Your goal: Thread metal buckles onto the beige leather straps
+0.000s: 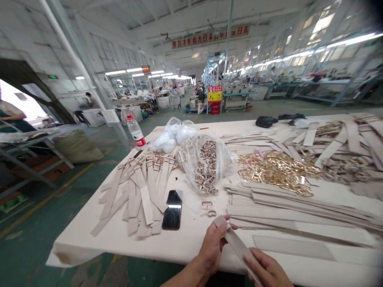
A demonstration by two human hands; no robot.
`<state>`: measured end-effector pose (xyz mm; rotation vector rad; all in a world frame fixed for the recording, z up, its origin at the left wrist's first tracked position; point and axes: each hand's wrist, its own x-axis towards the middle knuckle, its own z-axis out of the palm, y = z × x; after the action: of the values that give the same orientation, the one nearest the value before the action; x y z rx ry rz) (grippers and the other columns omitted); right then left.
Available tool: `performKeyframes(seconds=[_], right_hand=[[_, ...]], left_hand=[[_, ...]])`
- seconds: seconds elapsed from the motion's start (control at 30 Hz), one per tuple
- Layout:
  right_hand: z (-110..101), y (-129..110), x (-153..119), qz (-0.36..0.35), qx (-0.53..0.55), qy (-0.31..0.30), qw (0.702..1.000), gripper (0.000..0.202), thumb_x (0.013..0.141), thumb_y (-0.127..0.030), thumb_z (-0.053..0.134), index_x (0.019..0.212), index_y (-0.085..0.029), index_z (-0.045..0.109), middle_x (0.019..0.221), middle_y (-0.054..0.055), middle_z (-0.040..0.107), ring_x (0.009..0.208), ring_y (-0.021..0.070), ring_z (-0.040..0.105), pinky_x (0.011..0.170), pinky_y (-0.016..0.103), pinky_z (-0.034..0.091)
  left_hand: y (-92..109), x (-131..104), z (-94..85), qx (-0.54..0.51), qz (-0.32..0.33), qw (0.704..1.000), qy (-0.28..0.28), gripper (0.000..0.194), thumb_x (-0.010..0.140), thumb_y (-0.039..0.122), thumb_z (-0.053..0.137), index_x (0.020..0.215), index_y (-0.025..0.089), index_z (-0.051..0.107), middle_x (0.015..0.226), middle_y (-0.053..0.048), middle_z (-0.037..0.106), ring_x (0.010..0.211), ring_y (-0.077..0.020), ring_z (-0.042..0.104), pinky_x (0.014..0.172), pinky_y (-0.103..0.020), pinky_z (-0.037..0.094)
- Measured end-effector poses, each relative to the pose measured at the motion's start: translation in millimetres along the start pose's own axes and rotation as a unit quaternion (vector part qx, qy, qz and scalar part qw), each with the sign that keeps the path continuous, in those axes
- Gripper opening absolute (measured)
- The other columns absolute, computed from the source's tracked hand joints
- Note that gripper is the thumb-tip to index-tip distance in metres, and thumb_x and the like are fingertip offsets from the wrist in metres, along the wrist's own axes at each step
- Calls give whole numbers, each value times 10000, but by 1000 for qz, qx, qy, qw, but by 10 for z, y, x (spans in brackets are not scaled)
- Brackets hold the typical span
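Note:
Near the table's front edge, my left hand pinches the upper end of a grey-beige strip, which is bent over at the fingertips. Lower down, my right hand has its fingers wrapped round the same strip. A gold buckle and a small beige loop lie on the table just beyond my left hand. To the right rests a stack of long flat strips. Behind the loop stands a clear plastic bag full of small loops.
A black phone lies left of my hands, beside a pile of strips with buckles. Gold buckles are heaped at the right. A red-capped bottle stands at the table's far left edge. People work in the background.

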<state>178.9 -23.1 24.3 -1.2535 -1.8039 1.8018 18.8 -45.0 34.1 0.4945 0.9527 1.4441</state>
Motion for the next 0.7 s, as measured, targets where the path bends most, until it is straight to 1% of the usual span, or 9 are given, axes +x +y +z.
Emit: performKeyframes(seconds=[0.1, 0.17, 0.27, 0.4, 0.47, 0.53, 0.6, 0.63, 0.7], right_hand=[[41, -75, -14, -29, 83, 58, 994, 464, 811, -612, 468, 824, -155, 544, 517, -43, 490, 385, 73, 448, 394, 181, 331], [43, -85, 6, -20, 154, 74, 985, 456, 809, -586, 496, 988, -167, 519, 524, -57, 499, 366, 67, 429, 368, 167, 303], [28, -47, 28, -3, 223, 92, 970, 521, 806, -550, 528, 1178, -198, 437, 543, -61, 532, 341, 74, 426, 326, 160, 293], [-31, 31, 46, -6, 251, 108, 962, 462, 773, -549, 578, 1010, -153, 547, 507, -66, 479, 316, 43, 347, 290, 153, 256], [-94, 75, 63, 6, 264, 109, 958, 443, 750, -538, 608, 940, -138, 574, 487, -67, 457, 323, 35, 327, 286, 144, 226], [-161, 118, 81, 12, 275, 115, 955, 428, 736, -522, 626, 912, -134, 581, 478, -70, 445, 328, 31, 319, 285, 140, 204], [-206, 149, 99, 14, 283, 121, 951, 409, 735, -515, 625, 882, -136, 577, 470, -76, 434, 326, 28, 309, 287, 140, 189], [-217, 159, 109, 14, 286, 122, 950, 405, 735, -516, 621, 874, -138, 574, 466, -78, 431, 323, 28, 307, 289, 142, 187], [-217, 164, 129, 16, 288, 119, 950, 410, 734, -527, 614, 865, -141, 568, 454, -82, 428, 317, 29, 307, 292, 146, 184]], left_hand=[[-152, -71, 103, -8, -49, 996, -71, 482, 779, 411, 618, 1155, 112, 579, 988, -116, 645, 755, -155, 578, 656, -250, 447], [-234, -98, 154, 28, -76, 991, -108, 551, 781, 432, 607, 1236, 132, 523, 920, -93, 646, 646, -148, 572, 596, -268, 450], [-272, -107, 189, 115, -93, 971, -186, 597, 828, 448, 544, 1316, 122, 438, 840, -72, 650, 627, -156, 589, 668, -318, 478], [-102, -51, 65, 237, -54, 935, -259, 592, 828, 405, 561, 1347, 169, 400, 1078, -102, 632, 880, -201, 616, 818, -339, 474], [104, 68, -139, 309, -44, 923, -223, 572, 790, 383, 603, 1303, 179, 455, 1184, -117, 595, 990, -235, 593, 814, -338, 481], [362, 252, -406, 414, -1, 905, -100, 445, 798, 408, 562, 1173, 168, 569, 1180, -122, 601, 957, -239, 598, 755, -337, 494], [607, 461, -648, 528, 100, 843, 24, 382, 817, 421, 516, 1088, 172, 618, 1092, -99, 632, 921, -221, 592, 794, -349, 477], [704, 558, -733, 574, 138, 806, 49, 369, 820, 424, 504, 1060, 175, 630, 1060, -91, 636, 898, -214, 590, 800, -351, 472], [827, 719, -814, 641, 179, 746, 36, 364, 815, 424, 507, 1061, 187, 634, 1041, -80, 629, 846, -198, 584, 806, -348, 466]])
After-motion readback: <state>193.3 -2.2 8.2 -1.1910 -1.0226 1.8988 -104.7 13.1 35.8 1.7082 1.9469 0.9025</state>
